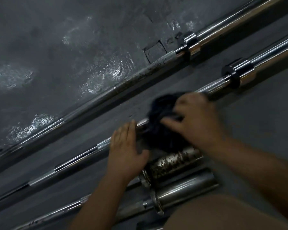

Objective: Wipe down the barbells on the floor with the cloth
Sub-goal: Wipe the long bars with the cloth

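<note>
Several chrome barbells lie side by side on the dark floor, running diagonally from lower left to upper right. The middle barbell (pixel 214 84) has a dark cloth (pixel 163 113) bunched over its shaft. My right hand (pixel 196 118) presses down on the cloth and grips it, blurred by motion. My left hand (pixel 126 150) rests flat on the same shaft just left of the cloth, fingers spread. The far barbell (pixel 140 74) lies along the wall with a dull, rough-looking grip section. A rust-spotted sleeve (pixel 173 161) and a grey sleeve (pixel 184 188) lie nearest to me.
A dark, glossy wall (pixel 73 47) with worn, shiny patches runs along the far barbell. Grey rubber floor (pixel 256 122) lies open at the right. My knee (pixel 231 214) fills the lower right corner.
</note>
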A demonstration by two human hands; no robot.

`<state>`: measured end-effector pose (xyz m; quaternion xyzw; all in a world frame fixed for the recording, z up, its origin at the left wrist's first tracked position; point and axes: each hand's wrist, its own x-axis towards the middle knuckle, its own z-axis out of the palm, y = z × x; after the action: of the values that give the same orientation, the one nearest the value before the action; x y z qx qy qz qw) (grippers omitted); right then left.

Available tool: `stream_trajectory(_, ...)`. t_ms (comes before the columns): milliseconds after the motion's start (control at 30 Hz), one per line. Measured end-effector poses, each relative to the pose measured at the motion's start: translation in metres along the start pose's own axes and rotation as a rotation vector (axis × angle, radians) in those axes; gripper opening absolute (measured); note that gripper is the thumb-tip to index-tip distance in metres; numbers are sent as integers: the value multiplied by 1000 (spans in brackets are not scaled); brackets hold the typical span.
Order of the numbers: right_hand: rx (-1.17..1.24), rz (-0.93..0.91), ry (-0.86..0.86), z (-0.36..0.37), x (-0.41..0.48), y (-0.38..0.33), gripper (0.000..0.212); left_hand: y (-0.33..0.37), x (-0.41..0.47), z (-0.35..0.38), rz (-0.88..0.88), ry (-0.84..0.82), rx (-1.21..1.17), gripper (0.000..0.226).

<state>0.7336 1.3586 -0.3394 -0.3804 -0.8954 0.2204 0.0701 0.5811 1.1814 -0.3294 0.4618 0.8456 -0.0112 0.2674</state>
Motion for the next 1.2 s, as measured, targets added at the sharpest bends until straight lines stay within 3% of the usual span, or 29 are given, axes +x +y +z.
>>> stream_trajectory(100,9,352,149,-30,19,49,44,10,-12,12,-9,-23,-16,103)
stream_trajectory(167,-62,408,130,-22,13,21,37,11,-13,19,-22,-13,15,106)
stream_trajectory(233,-40,243,27,-3,3,-35,34,6,-9,22,-25,1,22,104)
stream_trajectory(300,20,-38,-91,18,-9,-76,40,-2,0,16,-17,-37,12,98)
stream_trajectory(400,94,-224,-143,16,3,-65,52,-14,24,-1,-32,-122,13,97)
stream_trajectory(467,82,-140,-31,-2,17,-29,49,-17,39,-13,-30,-78,0,104)
stream_trajectory(567,68,157,144,-34,44,33,35,-24,60,-23,-35,-22,19,105)
stream_trajectory(633,142,346,196,-35,57,35,31,-28,75,-29,-45,-9,49,104)
stream_trajectory(700,198,365,129,-17,62,3,60,-28,82,-33,-59,-9,72,103)
stream_trajectory(733,207,290,26,-4,59,-18,61,-28,83,-34,-58,4,71,103)
stream_trajectory(800,177,40,-287,16,40,-59,49,-26,74,-35,-48,27,50,106)
stream_trajectory(833,189,-31,-359,14,27,-67,40,-25,69,-34,-33,21,33,107)
stream_trajectory(900,348,58,-208,-6,22,-52,32,-25,56,-30,-5,11,-9,107)
stream_trajectory(1000,429,280,324,-35,45,-4,23,-17,36,-22,-19,16,-28,105)
stream_trajectory(1033,388,350,405,-39,50,8,25,-11,27,-18,-20,11,-39,104)
stream_trajectory(1067,319,419,392,-36,52,13,30,-6,18,-15,-22,12,-61,102)
stream_trajectory(1133,82,452,201,-15,41,3,41,1,3,-16,-38,34,-144,92)
stream_trajectory(1200,38,240,-19,0,24,-22,42,2,-1,-18,-34,125,-224,76)
